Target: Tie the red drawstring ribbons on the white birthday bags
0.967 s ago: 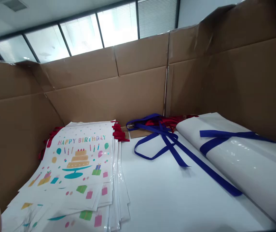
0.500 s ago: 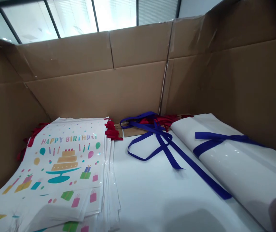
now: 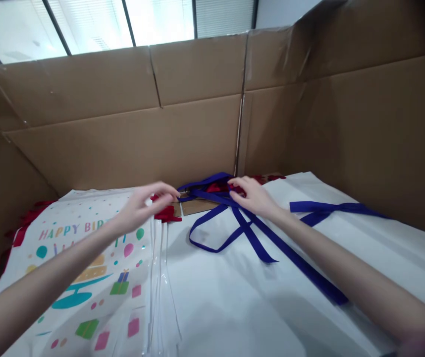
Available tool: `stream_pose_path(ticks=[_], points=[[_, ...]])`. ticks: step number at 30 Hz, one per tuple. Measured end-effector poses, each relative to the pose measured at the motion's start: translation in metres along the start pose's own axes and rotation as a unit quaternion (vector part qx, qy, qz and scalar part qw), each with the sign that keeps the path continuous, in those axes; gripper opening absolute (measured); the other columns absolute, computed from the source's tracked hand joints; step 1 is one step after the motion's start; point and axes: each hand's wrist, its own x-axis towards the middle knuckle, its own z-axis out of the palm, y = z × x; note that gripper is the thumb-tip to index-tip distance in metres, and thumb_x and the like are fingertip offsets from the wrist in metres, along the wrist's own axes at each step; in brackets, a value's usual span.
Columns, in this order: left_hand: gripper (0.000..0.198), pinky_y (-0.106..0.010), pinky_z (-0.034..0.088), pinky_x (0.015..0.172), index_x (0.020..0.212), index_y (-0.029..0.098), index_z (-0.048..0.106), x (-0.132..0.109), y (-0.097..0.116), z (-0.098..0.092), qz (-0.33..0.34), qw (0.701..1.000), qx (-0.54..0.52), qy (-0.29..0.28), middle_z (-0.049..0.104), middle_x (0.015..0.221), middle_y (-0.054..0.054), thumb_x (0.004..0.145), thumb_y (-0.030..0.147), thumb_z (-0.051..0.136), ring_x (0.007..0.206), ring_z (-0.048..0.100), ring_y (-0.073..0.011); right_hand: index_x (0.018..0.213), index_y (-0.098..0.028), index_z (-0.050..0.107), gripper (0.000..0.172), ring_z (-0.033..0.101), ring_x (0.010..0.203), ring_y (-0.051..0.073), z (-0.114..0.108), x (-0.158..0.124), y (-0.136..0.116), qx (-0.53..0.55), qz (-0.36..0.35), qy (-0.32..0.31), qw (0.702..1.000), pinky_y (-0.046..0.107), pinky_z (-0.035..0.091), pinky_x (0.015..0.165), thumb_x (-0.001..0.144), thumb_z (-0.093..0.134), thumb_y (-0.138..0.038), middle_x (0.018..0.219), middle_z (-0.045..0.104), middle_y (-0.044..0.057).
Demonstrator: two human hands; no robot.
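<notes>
My left hand [image 3: 147, 202], slightly blurred, hovers over the right edge of a stack of white "Happy Birthday" bags [image 3: 123, 267]. Its fingers and thumb are apart with nothing between them, and the fingertips come close to the left end of a loose blue ribbon [image 3: 207, 249]. My right hand [image 3: 254, 197] is open at the ribbon's tangled far part, thumb and fingers parted; whether the fingertips touch the ribbon I cannot tell. Loops and tails of the ribbon lie across a smooth white stack [image 3: 212, 297] in the middle.
Tall cardboard box walls [image 3: 123, 148] enclose everything. To the right lies a white bundle [image 3: 364, 248] with a blue ribbon band [image 3: 331, 207] around it. Bunched red ribbons [image 3: 30, 218] stick out beside the birthday bags, with more at the back. Windows [image 3: 93, 25] stand beyond the box.
Both hands have reached in from the lower edges toward the tangled blue ribbon at the back. The view has shifted a little to the right. The ribbon and stacks lie as before.
</notes>
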Motion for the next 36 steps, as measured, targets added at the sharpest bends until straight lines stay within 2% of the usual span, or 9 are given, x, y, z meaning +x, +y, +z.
stream_pose_path(ticks=[3,7,10,15,19,25,30,33,36], points=[[0.025,-0.023,0.048,0.072,0.101,0.017,0.064,0.010,-0.031,0.053,0.025,0.991,-0.025,-0.129,0.068,0.092,-0.003,0.091,0.033,0.048,0.080,0.062,-0.0137,0.128,-0.016,0.047,0.063,0.048,0.111,0.035,0.040,0.010,0.025,-0.148,0.135,-0.113,0.973,0.045,0.044,0.085,0.075,0.062,-0.046,0.119,0.051,0.018],[0.022,-0.024,0.046,0.073,0.098,0.017,0.066,0.015,-0.058,0.104,0.064,0.974,0.003,-0.219,0.070,0.091,-0.005,0.090,0.026,0.048,0.080,0.063,-0.0154,0.132,-0.012,0.037,0.088,0.041,0.118,0.036,0.080,0.031,0.054,-0.205,0.240,-0.143,0.938,0.046,0.042,0.087,0.064,0.067,-0.059,0.129,0.042,0.021],[0.022,-0.024,0.045,0.075,0.099,0.018,0.066,0.014,-0.057,0.111,0.087,0.966,0.016,-0.243,0.070,0.094,-0.005,0.091,0.025,0.047,0.082,0.064,-0.0161,0.133,-0.011,0.035,0.101,0.041,0.119,0.035,0.094,0.046,0.059,-0.208,0.276,-0.147,0.927,0.048,0.040,0.088,0.056,0.067,-0.068,0.129,0.041,0.022],[0.024,-0.024,0.044,0.077,0.099,0.019,0.066,0.010,-0.049,0.100,0.083,0.967,0.005,-0.242,0.070,0.095,-0.004,0.093,0.027,0.044,0.084,0.063,-0.0162,0.137,-0.010,0.031,0.116,0.039,0.121,0.035,0.115,0.066,0.061,-0.210,0.295,-0.138,0.922,0.050,0.037,0.091,0.046,0.073,-0.069,0.131,0.041,0.022],[0.026,-0.025,0.044,0.077,0.099,0.021,0.066,0.001,-0.051,0.091,0.082,0.967,0.000,-0.240,0.069,0.094,-0.004,0.095,0.029,0.041,0.084,0.062,-0.0160,0.130,-0.011,0.040,0.098,0.040,0.122,0.034,0.125,0.073,0.067,-0.181,0.295,-0.118,0.931,0.047,0.035,0.094,0.053,0.076,-0.060,0.128,0.047,0.022],[0.029,-0.026,0.044,0.078,0.098,0.021,0.066,-0.013,-0.052,0.079,0.058,0.970,0.011,-0.237,0.069,0.092,-0.005,0.096,0.034,0.040,0.083,0.062,-0.0167,0.115,-0.013,0.057,0.041,0.049,0.118,0.033,0.121,0.069,0.072,-0.101,0.280,-0.142,0.944,0.044,0.040,0.092,0.078,0.064,-0.029,0.121,0.057,0.020],[0.029,-0.025,0.044,0.076,0.100,0.021,0.066,-0.023,-0.047,0.070,0.053,0.971,0.004,-0.232,0.068,0.094,-0.005,0.096,0.032,0.040,0.085,0.062,-0.0163,0.107,-0.010,0.061,0.029,0.051,0.116,0.034,0.106,0.071,0.068,-0.039,0.268,-0.139,0.953,0.044,0.042,0.091,0.079,0.058,-0.018,0.118,0.058,0.021],[0.028,-0.024,0.044,0.076,0.099,0.021,0.066,-0.027,-0.044,0.064,0.048,0.973,0.006,-0.225,0.068,0.094,-0.005,0.095,0.032,0.041,0.084,0.062,-0.0159,0.102,-0.012,0.058,0.020,0.064,0.092,0.026,0.087,0.076,0.059,0.037,0.244,-0.137,0.959,0.035,0.049,0.079,0.084,0.052,-0.019,0.095,0.066,0.015],[0.027,-0.024,0.044,0.076,0.098,0.020,0.067,-0.027,-0.044,0.063,0.046,0.974,0.003,-0.220,0.069,0.094,-0.005,0.095,0.033,0.042,0.085,0.062,-0.0162,0.101,-0.014,0.051,0.015,0.064,0.065,0.016,0.061,0.085,0.044,0.139,0.209,-0.101,0.963,0.026,0.050,0.060,0.090,0.043,-0.019,0.071,0.063,0.005]])
